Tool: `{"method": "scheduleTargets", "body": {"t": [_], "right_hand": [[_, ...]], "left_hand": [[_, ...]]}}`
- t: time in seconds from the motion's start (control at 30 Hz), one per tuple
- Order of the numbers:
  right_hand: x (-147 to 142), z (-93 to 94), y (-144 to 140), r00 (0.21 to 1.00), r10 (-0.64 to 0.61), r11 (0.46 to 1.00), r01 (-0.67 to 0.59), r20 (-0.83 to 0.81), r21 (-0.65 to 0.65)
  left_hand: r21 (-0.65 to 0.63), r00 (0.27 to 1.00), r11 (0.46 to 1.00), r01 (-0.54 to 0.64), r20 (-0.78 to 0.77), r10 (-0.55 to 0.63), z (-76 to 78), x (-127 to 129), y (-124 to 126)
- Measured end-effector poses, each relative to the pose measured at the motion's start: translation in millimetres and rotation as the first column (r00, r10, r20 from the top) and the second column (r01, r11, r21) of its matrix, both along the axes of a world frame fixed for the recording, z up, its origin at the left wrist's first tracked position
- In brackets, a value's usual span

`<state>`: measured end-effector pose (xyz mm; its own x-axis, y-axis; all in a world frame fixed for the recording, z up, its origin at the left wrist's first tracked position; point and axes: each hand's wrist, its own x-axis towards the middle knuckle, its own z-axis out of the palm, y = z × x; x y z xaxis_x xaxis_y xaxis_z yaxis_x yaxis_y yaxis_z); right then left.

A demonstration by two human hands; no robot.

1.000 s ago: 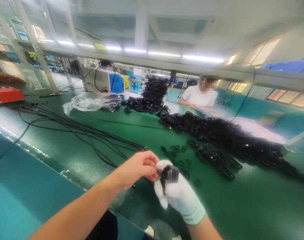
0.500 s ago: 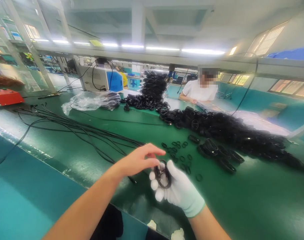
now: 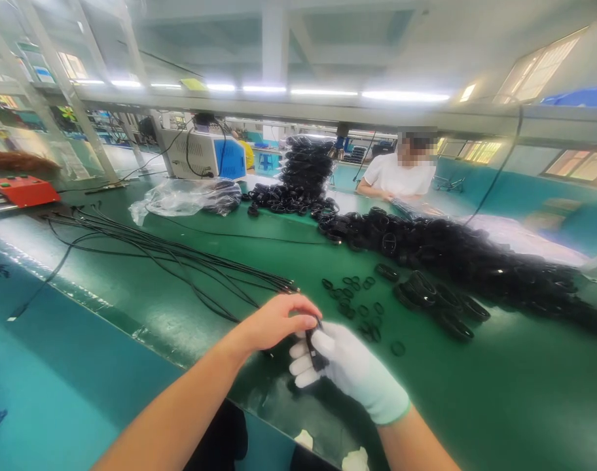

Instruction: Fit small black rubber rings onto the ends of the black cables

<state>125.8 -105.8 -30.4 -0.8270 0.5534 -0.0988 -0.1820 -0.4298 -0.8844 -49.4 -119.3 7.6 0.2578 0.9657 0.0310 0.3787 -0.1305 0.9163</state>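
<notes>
My gloved right hand [image 3: 353, 367] is closed around a small coiled black cable [image 3: 317, 357], its fingers curled under the coil and the thumb over it. At the coil's upper end, my bare left hand [image 3: 277, 322] pinches with thumb and fingertips; exactly which part lies between them is partly hidden. Just beyond the glove, several small black rings [image 3: 346, 294] lie scattered on the green table [image 3: 514, 386]. To the right of them sit a few larger coiled black cables [image 3: 421, 288].
Long straight black cables [image 3: 180, 255] stretch across the left side. A big heap of black coils [image 3: 440, 252] runs along the far right. Behind are a clear plastic bag [image 3: 175, 196], a blue-and-grey machine [image 3: 200, 156] and a red box [image 3: 23, 190]. Another person [image 3: 401, 173] sits opposite.
My left hand has closed onto the coil's top. The right hand has turned the coil more edge-on and brought its thumb over it. The view has shifted slightly.
</notes>
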Motion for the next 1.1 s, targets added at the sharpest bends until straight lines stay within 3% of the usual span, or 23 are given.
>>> {"method": "scheduleTargets", "body": {"t": [0.07,0.13,0.2,0.33,0.43,0.6,0.73,0.8,0.87,0.93,1.0,1.1], "right_hand": [[3,0.9,1,0.999,0.039,0.999,-0.04,-0.026,-0.028],[4,1.5,2,0.999,0.03,0.998,-0.032,-0.042,-0.051],[4,2.2,2,0.998,0.01,0.999,-0.012,-0.054,-0.05],[0,2.4,2,0.998,-0.016,1.0,0.017,-0.063,0.019],[-2,-0.6,0,0.997,0.008,1.0,-0.008,-0.078,-0.008],[-2,-8.1,0,0.996,-0.004,0.998,-0.001,-0.084,-0.061],[-1,-10.5,-1,0.996,-0.019,0.996,0.011,-0.093,-0.093],[-1,-9.6,-2,0.997,-0.031,0.996,0.025,-0.073,-0.089],[-2,-7.6,-3,0.999,-0.041,0.996,0.038,-0.036,-0.08],[-3,-5.5,-5,0.999,-0.042,0.997,0.042,-0.003,-0.065],[-5,-4.2,-7,0.999,-0.042,0.998,0.042,0.016,-0.038],[-6,-4.7,-10,0.999,-0.034,0.999,0.034,0.001,-0.022]], "left_hand": [[0.014,0.997,0.997,-0.071,0.008,0.07,-1.0,3,-5],[0.041,0.977,0.976,-0.213,0.032,0.212,-2.6,7,-12],[-0.009,0.948,0.951,-0.308,0.078,0.308,-4.7,12,-20],[-0.236,0.913,0.948,-0.214,0.296,0.28,-11.3,23,-33],[-0.287,0.851,0.936,-0.202,0.421,0.313,-16.3,30,-36],[-0.324,0.837,0.915,-0.241,0.407,0.365,-22.2,31,-35],[-0.303,0.837,0.947,-0.105,0.487,0.248,-26.2,24,-34],[-0.291,0.885,0.951,-0.104,0.409,0.222,-25.8,19,-34],[-0.198,0.933,0.951,-0.239,0.223,0.281,-23.7,16,-36],[0.031,0.928,0.928,-0.371,0.037,0.37,-22.3,15,-37],[0.269,0.909,0.885,-0.38,-0.069,0.411,-24.3,15,-38],[0.407,0.898,0.839,-0.36,-0.093,0.43,-34.7,17,-36]]}}
